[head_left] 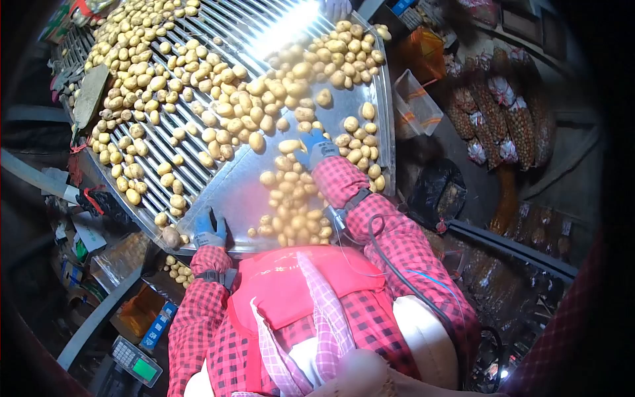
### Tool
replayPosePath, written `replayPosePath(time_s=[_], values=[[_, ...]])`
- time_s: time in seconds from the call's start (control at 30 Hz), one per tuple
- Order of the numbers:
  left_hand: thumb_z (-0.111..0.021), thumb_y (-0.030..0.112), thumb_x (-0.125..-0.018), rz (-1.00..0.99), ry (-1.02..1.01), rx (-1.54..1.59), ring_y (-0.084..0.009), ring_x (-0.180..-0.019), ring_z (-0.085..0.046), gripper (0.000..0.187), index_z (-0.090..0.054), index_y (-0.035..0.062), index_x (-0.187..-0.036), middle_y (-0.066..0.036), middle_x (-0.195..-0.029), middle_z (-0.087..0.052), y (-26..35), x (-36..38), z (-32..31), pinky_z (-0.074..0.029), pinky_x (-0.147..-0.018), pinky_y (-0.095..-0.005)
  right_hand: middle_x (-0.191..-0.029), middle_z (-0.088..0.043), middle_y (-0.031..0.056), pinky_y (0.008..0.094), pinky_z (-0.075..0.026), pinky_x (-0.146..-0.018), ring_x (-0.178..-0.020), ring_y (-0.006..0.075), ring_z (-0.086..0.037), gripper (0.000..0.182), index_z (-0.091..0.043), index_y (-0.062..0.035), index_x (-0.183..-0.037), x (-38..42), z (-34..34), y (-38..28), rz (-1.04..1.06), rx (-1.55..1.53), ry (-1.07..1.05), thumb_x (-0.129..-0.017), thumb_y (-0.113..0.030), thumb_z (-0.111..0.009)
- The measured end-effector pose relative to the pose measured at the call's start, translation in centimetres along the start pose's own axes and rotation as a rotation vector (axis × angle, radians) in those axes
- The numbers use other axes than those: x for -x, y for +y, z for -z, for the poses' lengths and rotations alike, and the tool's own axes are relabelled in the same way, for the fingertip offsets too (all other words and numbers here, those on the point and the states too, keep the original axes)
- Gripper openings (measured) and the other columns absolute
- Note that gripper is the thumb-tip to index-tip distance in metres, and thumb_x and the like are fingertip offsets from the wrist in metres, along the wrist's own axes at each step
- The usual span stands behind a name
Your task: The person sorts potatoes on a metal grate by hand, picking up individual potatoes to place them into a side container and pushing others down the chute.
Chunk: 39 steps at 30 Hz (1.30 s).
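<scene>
Many pale yellow potatoes [251, 106] lie over a sorting table made of metal bars [218, 23] and a smooth metal sheet [231, 188]. In a blue-grey glove, my right hand [319, 149] reaches in among the potatoes on the sheet, fingers apart. A single potato [289, 146] sits just left of its thumb. More potatoes [294, 205] are gathered between my right forearm and my apron. My left hand [210, 230], gloved alike, rests at the near left edge of the sheet with fingers stretched out. Beside it sits a darker, rounder potato [170, 237].
Another person's gloved hand [337, 8] shows at the far edge. Filled net bags [499, 112] and a clear plastic crate [418, 106] stand to the right. A scale with a green display [137, 361] is at the lower left. A cable [403, 274] runs along my right sleeve.
</scene>
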<state>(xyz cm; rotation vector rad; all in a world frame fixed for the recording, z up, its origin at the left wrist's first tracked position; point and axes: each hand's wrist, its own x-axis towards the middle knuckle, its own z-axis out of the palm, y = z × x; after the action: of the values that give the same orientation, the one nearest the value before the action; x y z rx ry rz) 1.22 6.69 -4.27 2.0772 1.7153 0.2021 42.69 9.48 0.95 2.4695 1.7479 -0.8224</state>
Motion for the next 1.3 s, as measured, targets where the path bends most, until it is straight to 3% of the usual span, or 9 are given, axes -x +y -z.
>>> replayPosePath(time_s=[0.2,0.4,0.5,0.7,0.83,1.0,1.13,1.2,1.3], values=[[-0.069,0.032,-0.09,0.034,-0.036,0.031,-0.0399,-0.122,-0.056,0.055,-0.055,0.0061,-0.136,-0.022,-0.132,-0.059,0.4,0.0,0.5,-0.044,-0.106,-0.0463,-0.127,-0.067,0.0152,0.0442,-0.052,-0.099,-0.117,0.0317,-0.065,0.035,-0.07,-0.0181,-0.121,-1.7,6.7,-1.6,0.134,0.091,-0.339,-0.088,-0.029,-0.065],[-0.063,0.035,-0.094,0.075,-0.076,0.073,-0.0425,-0.121,-0.057,0.052,-0.055,0.0041,-0.136,-0.025,-0.13,-0.059,1.5,0.0,1.4,-0.044,-0.106,-0.0483,-0.125,-0.067,0.0186,0.0444,-0.052,-0.098,-0.112,0.0344,-0.066,0.048,-0.069,-0.0158,-0.124,-13.2,8.8,-2.2,0.151,-0.159,0.285,-0.076,-0.007,-0.071],[-0.063,0.035,-0.093,0.092,-0.07,0.095,-0.0413,-0.12,-0.058,0.052,-0.056,0.005,-0.135,-0.025,-0.13,-0.059,1.6,-0.3,1.6,-0.045,-0.105,-0.0474,-0.143,-0.054,0.007,0.0511,-0.044,-0.106,-0.134,0.0275,-0.051,0.049,-0.055,-0.0222,-0.139,-14.9,7.6,-4.4,0.276,0.35,0.278,-0.092,-0.012,-0.061],[-0.068,0.033,-0.091,0.088,-0.032,0.167,-0.0405,-0.116,-0.059,0.052,-0.058,0.0047,-0.133,-0.023,-0.125,-0.062,1.9,0.0,2.0,-0.046,-0.103,-0.047,-0.13,-0.061,0.0062,0.0433,-0.053,-0.092,-0.129,0.0307,-0.053,0.053,-0.058,-0.024,-0.133,-9.5,6.1,-5.4,0.377,0.42,0.129,-0.081,-0.013,-0.067],[-0.07,0.029,-0.089,0.042,-0.044,0.21,-0.0411,-0.116,-0.059,0.051,-0.059,0.0047,-0.132,-0.023,-0.125,-0.062,2.8,-0.9,3.5,-0.046,-0.102,-0.0485,-0.13,-0.06,0.0091,0.0443,-0.05,-0.1,-0.127,0.0329,-0.054,0.051,-0.062,-0.0165,-0.127,-3.7,0.3,0.2,0.529,0.305,0.165,-0.077,-0.009,-0.068],[-0.075,0.029,-0.083,-0.416,0.427,0.103,-0.0392,-0.113,-0.059,0.048,-0.064,0.0074,-0.125,-0.019,-0.125,-0.063,6.9,-11.6,3.4,-0.045,-0.099,-0.051,-0.13,-0.059,0.0221,0.0476,-0.047,-0.103,-0.119,0.039,-0.057,0.044,-0.06,-0.0019,-0.124,4.0,-1.4,5.3,0.104,-0.483,0.362,-0.08,0.003,-0.058],[-0.072,0.044,-0.082,-0.446,0.238,0.084,-0.0396,-0.127,-0.048,0.054,-0.065,0.0109,-0.124,-0.017,-0.136,-0.056,13.0,-23.6,4.4,-0.035,-0.107,-0.0545,-0.124,-0.063,0.0219,0.0432,-0.047,-0.101,-0.117,0.0393,-0.059,0.038,-0.064,-0.0007,-0.12,3.5,-6.8,12.8,-0.133,-0.24,0.553,-0.082,-0.001,-0.061],[-0.07,0.05,-0.081,-0.415,0.231,-0.057,-0.0388,-0.131,-0.043,0.06,-0.062,0.0142,-0.128,-0.015,-0.14,-0.052,15.9,-25.4,2.4,-0.031,-0.107,-0.0589,-0.105,-0.069,0.0187,0.0378,-0.051,-0.089,-0.102,0.0355,-0.064,0.023,-0.067,-0.0011,-0.11,4.4,-5.5,11.3,0.037,0.257,0.699,-0.09,-0.006,-0.058],[-0.073,0.046,-0.073,-0.473,0.201,-0.044,-0.0372,-0.121,-0.047,0.065,-0.061,0.0159,-0.129,-0.013,-0.13,-0.053,18.2,-25.2,1.9,-0.034,-0.103,-0.06,-0.095,-0.067,0.0175,0.0391,-0.052,-0.077,-0.089,0.0329,-0.065,0.016,-0.067,-0.0013,-0.102,3.8,-5.3,10.9,-0.255,-0.158,0.552,-0.095,-0.006,-0.053]])
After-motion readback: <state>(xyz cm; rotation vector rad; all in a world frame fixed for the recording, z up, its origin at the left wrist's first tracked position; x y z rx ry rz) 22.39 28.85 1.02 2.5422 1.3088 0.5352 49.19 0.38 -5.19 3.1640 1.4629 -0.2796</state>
